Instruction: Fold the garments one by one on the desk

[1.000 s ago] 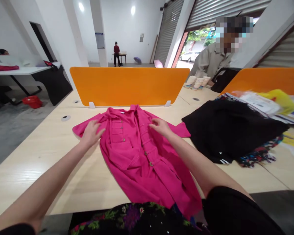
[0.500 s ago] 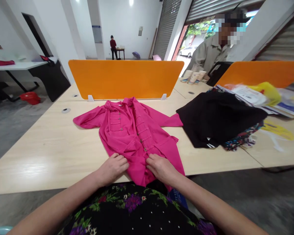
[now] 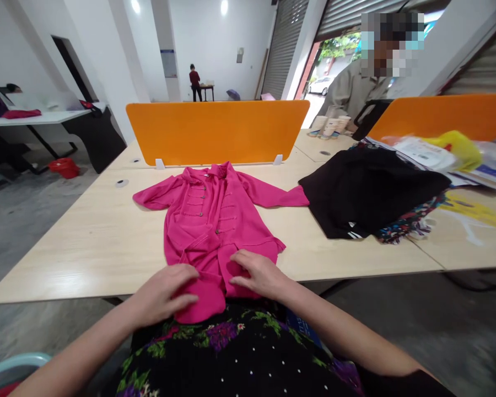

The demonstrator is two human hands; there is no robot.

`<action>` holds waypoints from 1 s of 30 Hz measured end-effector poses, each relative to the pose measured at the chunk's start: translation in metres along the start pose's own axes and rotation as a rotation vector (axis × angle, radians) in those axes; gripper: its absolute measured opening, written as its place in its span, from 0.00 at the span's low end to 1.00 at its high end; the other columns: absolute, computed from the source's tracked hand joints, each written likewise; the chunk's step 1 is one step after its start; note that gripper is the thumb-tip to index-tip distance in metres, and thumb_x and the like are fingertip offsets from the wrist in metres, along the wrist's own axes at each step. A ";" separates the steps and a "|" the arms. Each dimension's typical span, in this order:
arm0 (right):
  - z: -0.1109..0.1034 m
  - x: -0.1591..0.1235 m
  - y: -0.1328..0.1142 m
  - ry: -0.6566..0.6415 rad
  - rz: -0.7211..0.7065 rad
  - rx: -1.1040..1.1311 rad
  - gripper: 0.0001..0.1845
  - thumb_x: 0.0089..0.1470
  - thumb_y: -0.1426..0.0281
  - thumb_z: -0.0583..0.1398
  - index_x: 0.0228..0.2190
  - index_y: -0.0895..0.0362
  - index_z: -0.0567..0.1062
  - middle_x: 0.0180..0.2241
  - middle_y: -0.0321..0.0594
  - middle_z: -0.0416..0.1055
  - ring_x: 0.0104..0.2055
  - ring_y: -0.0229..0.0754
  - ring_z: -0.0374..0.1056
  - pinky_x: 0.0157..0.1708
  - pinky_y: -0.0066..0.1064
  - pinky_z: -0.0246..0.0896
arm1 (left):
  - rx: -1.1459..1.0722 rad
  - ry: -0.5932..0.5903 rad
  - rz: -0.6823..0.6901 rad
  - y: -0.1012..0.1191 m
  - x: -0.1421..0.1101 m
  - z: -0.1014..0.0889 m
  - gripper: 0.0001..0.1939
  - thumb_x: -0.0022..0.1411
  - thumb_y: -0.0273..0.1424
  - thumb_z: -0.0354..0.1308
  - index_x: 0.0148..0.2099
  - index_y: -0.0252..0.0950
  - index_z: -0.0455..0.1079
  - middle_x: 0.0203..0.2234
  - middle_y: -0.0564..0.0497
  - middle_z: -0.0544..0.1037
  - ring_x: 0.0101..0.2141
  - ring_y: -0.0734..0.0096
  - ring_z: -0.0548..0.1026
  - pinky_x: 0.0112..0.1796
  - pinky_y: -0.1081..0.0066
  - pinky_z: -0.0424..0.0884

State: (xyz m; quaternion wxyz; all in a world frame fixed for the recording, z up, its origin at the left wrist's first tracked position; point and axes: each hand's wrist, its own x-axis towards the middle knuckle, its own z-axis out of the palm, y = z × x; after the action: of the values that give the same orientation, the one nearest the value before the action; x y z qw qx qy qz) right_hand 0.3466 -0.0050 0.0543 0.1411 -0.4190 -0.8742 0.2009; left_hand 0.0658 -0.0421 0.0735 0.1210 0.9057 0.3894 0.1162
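Observation:
A bright pink button-front shirt lies face up on the light wooden table, its collar toward the orange divider. Its sleeves spread to both sides, and its lower part hangs over the near edge by my lap. My left hand is at the left side of the hem, thumb and fingers apart, touching the cloth. At the hem's right side, my right hand rests on the fabric with its fingers spread and slightly bent. Neither hand grips the shirt.
Right of the shirt lies a pile of black clothing, touching the right cuff, with plastic packets behind. An orange divider closes off the far side. Paper cups and a person are beyond. A blue-rimmed basin sits low at left.
Both hands came down from the shirt's upper part to its hem, pinched the cloth there, then loosened. The shirt's lower part is now drawn together and flatter near the table edge.

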 end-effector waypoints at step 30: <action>0.021 -0.010 0.020 0.207 0.171 0.656 0.04 0.47 0.71 0.59 0.24 0.57 0.67 0.23 0.31 0.61 0.26 0.35 0.57 0.28 0.27 0.50 | 0.154 0.355 -0.597 -0.057 -0.019 0.010 0.12 0.65 0.37 0.42 0.31 0.40 0.60 0.29 0.50 0.71 0.33 0.66 0.72 0.36 0.69 0.67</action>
State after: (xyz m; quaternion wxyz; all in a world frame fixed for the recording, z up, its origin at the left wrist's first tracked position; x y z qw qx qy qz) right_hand 0.3576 -0.0067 0.0261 0.3385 -0.4411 -0.7061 0.4385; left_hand 0.0176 -0.0190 0.0441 0.0114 0.7242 0.6595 0.2013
